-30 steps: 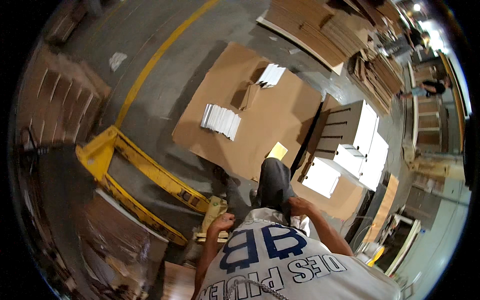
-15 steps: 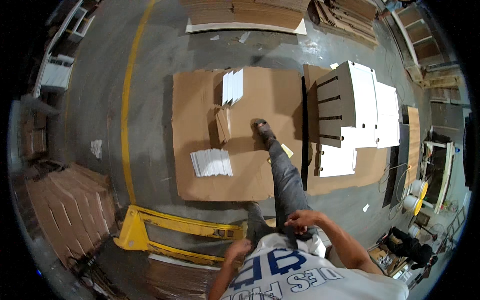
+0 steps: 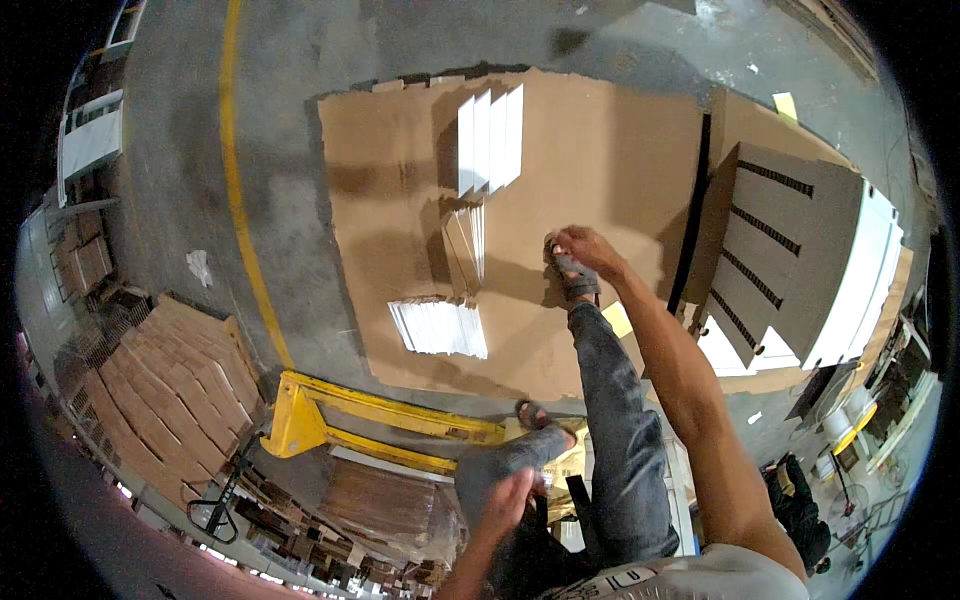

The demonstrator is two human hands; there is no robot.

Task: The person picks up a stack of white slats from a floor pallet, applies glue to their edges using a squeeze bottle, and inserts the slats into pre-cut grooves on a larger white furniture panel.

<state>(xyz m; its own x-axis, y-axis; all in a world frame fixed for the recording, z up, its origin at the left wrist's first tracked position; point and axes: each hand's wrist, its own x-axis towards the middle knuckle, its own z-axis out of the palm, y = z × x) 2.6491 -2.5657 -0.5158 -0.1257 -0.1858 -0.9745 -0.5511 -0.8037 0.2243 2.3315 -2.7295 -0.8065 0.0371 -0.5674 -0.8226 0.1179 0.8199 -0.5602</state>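
Right grip (image 3: pixel 588 250) half-curled over right shoe (image 3: pixel 581 287), hold unclear | left grip (image 3: pixel 510 500) blurred, cannot tell spread or hold | left of right grip, apart: two white panel stacks (image 3: pixel 438 328), one brown-and-white bundle (image 3: pixel 464 246) between | all on one cardboard sheet (image 3: pixel 575 150)

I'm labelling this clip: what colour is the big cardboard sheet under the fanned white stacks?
The cardboard sheet is brown; it shows best in the head view.

Right hand (image 3: pixel 588 250) stretched far forward; left hand (image 3: pixel 508 502) low, blurred.
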